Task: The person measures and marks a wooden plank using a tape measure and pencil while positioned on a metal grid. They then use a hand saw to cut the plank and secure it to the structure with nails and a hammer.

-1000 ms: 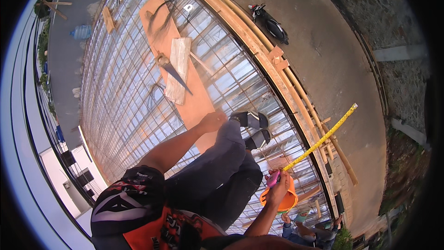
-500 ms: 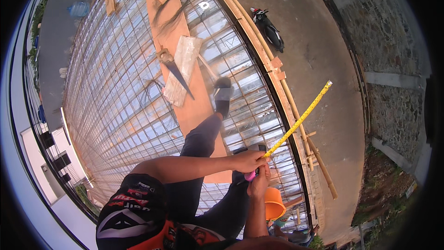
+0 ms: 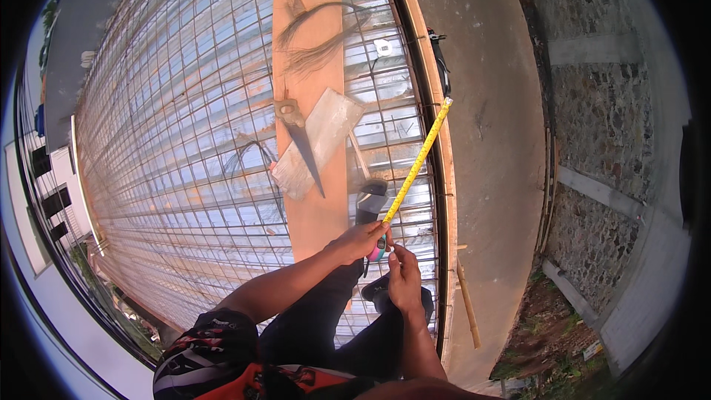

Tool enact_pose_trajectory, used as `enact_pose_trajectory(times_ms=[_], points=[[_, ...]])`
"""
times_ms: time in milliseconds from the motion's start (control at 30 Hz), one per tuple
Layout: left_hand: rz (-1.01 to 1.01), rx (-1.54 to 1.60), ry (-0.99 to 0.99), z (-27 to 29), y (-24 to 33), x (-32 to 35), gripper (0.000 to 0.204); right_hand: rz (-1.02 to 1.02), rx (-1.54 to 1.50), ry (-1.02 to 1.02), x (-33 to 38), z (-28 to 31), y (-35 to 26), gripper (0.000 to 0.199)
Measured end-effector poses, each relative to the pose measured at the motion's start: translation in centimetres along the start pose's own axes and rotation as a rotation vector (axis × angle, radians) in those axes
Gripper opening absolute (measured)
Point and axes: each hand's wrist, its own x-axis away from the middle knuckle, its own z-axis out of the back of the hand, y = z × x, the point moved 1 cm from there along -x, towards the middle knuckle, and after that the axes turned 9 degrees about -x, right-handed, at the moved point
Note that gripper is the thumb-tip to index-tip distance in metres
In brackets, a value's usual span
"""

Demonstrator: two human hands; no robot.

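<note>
My left hand [image 3: 361,241] grips a small tape measure case [image 3: 379,250]. Its yellow tape [image 3: 419,159] runs up and to the right, ending at the wooden edge form [image 3: 433,89]. My right hand [image 3: 404,278] sits just below the case, fingers bent, touching or pinching it. Both hands hover over my dark trouser legs [image 3: 337,326] and my shoes [image 3: 370,204] on the steel mesh deck.
A long plywood plank [image 3: 311,37] lies on the rebar mesh [image 3: 170,141], carrying a handsaw [image 3: 300,144], a flat grey board [image 3: 318,141] and a bundle of tie wire [image 3: 318,37]. Beyond the edge form lie a road far below [image 3: 489,141] and a stone wall [image 3: 607,126].
The view has swung so the plank stands more upright. My hands came together around the tape measure case, and the yellow tape now points toward the edge form. An orange item seen before has left view.
</note>
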Motion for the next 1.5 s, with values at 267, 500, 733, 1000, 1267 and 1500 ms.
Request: enact_pose_trajectory(times_ms=[267, 500, 733, 1000, 1267, 1500], points=[[0.099, -0.207, 0.391, 17.6, 6.3, 0.9, 0.046, -0.006, -0.151, 0.158, -9.1, 7.5, -7.1, 0.040], [0.189, -0.499, 0.415, 27.5, 6.3, 0.7, 0.046, -0.023, -0.033, 0.025, -14.0, 5.2, -11.4, 0.036], [0.273, -0.713, 0.450, 34.9, 16.2, -2.6, 0.038, -0.031, 0.309, -0.089, -19.6, 1.3, -14.3, 0.046], [0.244, -0.733, 0.491, 46.1, 32.1, -5.6, 0.037, -0.167, 0.211, -0.025, -24.9, 3.1, -17.9, 0.045], [0.194, -0.880, 0.602, 60.1, 40.3, -2.6, 0.045, -0.130, -0.027, 0.159, -29.6, 1.7, -22.1, 0.036], [0.253, -0.945, 0.384, 72.6, 41.8, -15.5, 0.047, -0.199, -0.086, 0.343, -34.5, -2.1, -28.5, 0.034]])
